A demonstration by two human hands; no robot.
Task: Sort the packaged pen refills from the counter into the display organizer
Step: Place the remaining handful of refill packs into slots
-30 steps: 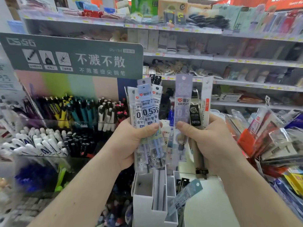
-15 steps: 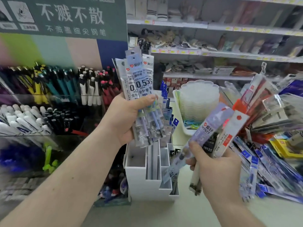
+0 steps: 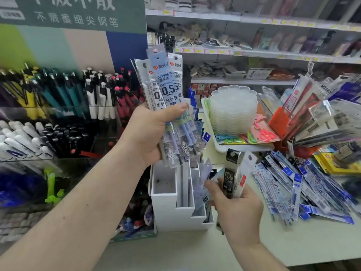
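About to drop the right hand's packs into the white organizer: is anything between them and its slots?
Nothing visible blocks it. The right hand holds its refill packs just right of the white organizer, whose slots are open on top. The left hand's bundle hangs above the rear compartments, not between.

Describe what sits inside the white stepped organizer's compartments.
The white stepped organizer has a bare tall left compartment and grey dividers in the middle. The right hand and its packets cover the lower right slots.
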